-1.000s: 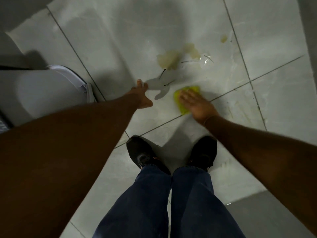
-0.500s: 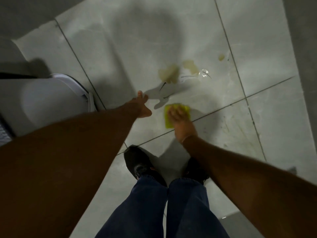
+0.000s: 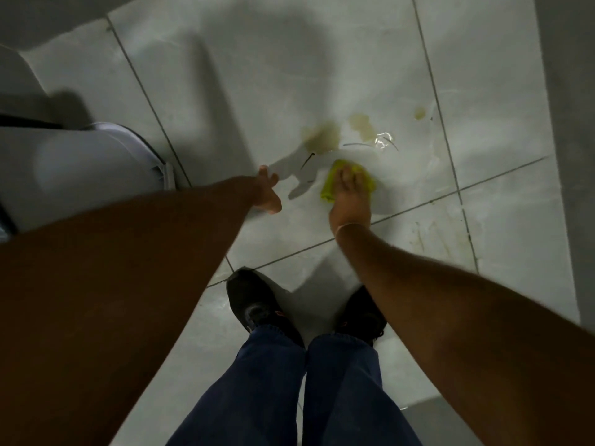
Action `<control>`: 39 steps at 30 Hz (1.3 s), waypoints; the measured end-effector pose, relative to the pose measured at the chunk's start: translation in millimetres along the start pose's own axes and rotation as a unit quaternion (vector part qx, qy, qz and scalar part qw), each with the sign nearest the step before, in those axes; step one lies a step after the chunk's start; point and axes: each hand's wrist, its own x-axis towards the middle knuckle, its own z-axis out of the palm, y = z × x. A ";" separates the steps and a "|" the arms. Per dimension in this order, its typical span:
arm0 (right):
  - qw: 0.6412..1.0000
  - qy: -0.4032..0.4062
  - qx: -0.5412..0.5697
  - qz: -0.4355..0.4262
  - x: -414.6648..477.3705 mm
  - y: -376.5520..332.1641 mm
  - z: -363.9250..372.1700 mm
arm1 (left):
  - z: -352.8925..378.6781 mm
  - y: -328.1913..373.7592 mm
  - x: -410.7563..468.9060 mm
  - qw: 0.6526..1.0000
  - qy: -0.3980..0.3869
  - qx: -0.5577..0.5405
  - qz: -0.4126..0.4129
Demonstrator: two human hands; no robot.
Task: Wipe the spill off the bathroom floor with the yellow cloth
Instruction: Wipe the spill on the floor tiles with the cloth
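The right hand [image 3: 349, 194], fingers flat on the yellow cloth [image 3: 331, 185], is sliding it up the floor [image 3: 257, 75] from a second ago towards the unwiped spill [image 3: 322, 138], while the left hand [image 3: 265, 194] is hovering spread and empty.

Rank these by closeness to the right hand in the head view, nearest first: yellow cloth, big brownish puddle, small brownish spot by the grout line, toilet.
From the right hand:
1. Yellow cloth, directly under its fingers.
2. Big brownish puddle, just ahead and slightly left.
3. Small brownish spot, farther ahead on the right, by the grout line.
4. Toilet, far off to the left.
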 end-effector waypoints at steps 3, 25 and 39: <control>0.975 -0.078 -0.073 -0.196 -4.7 -31.5 13.6 | 5.6 1.2 -3.1 1.000 0.018 0.024 0.000; 0.948 0.006 -0.110 -0.300 62.8 8.3 -15.7 | 12.1 1.8 -5.7 0.999 0.032 0.032 -0.001; 0.940 -0.055 -0.137 -0.307 73.2 -51.3 -40.1 | 24.3 -4.1 -1.6 0.997 0.067 0.027 0.000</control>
